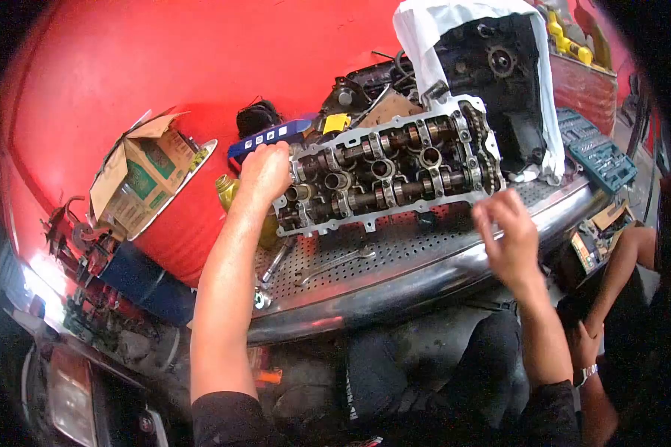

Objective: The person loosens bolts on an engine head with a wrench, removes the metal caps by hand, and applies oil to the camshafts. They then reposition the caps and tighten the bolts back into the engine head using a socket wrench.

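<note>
A cylinder head (380, 170) with its camshafts and a timing chain at the right end is tilted up over a perforated metal bench (328, 270). My left hand (267, 173) is closed around its upper left end, fingertips hidden behind the casting. Off the lower right corner is my right hand (511, 237), fingers loosely bent and apart, with nothing visible in them. Below the head lie a wrench (334, 265) and a chrome socket tool (277, 262).
Behind stands a dark engine block (492, 67) draped with white cloth (419, 37). A green socket case (595, 153) sits at right. Cardboard boxes (138, 182) rest on a red drum (179, 238) at left. Another person's arm (622, 272) is at far right.
</note>
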### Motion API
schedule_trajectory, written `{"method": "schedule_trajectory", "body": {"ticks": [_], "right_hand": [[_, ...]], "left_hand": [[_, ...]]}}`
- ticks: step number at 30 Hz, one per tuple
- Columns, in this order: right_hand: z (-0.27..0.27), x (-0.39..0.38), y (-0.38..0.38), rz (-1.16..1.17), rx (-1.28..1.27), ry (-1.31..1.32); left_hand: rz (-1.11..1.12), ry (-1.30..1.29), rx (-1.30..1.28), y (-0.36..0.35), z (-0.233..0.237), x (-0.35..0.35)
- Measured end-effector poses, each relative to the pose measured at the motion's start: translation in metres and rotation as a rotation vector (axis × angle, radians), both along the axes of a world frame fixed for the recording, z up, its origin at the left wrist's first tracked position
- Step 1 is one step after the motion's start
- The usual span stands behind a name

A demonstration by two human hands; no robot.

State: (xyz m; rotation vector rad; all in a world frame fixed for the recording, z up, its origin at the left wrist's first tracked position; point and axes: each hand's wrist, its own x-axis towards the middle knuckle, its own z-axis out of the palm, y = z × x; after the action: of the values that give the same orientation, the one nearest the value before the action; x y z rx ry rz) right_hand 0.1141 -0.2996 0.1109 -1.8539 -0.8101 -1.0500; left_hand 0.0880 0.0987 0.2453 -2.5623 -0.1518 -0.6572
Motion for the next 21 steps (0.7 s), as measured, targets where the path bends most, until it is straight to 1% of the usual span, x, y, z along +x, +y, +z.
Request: {"method": "schedule_trajectory", "body": {"ticks": [1,2,5,9,10,13,14,17,18,21], "right_hand": [[-0.010,-0.011,0.007,0.057,-0.009,0.031],[-0.022,-0.016,0.014,0.071,-0.001,0.028],[-0.044,-0.028,0.022,0.151,0.042,0.170],[-0.057,-0.029,0.029,0.193,0.076,0.212],[-0.057,-0.030,0.031,0.197,0.077,0.218],[-0.064,-0.026,0.034,0.206,0.071,0.230],[-0.069,-0.024,0.036,0.209,0.068,0.237],[-0.090,-0.016,0.044,0.197,0.035,0.262],[-0.093,-0.015,0.046,0.193,0.047,0.258],[-0.094,-0.010,0.049,0.187,0.084,0.253]], "left_hand": [[0.010,0.002,-0.009,0.000,-0.001,0.004],[0.105,0.015,-0.076,-0.013,0.002,0.001],[0.104,-0.029,-0.108,-0.009,-0.005,0.000],[-0.054,-0.201,-0.048,-0.002,-0.019,0.003],[0.034,-0.142,-0.108,-0.006,-0.016,0.004],[0.201,-0.019,-0.216,-0.008,-0.010,0.007],[0.237,-0.021,-0.274,-0.007,-0.009,0.007],[0.130,-0.194,-0.245,-0.013,-0.022,0.000],[0.190,-0.157,-0.249,-0.003,-0.026,0.006],[0.218,-0.024,-0.263,0.000,-0.026,0.001]]}}
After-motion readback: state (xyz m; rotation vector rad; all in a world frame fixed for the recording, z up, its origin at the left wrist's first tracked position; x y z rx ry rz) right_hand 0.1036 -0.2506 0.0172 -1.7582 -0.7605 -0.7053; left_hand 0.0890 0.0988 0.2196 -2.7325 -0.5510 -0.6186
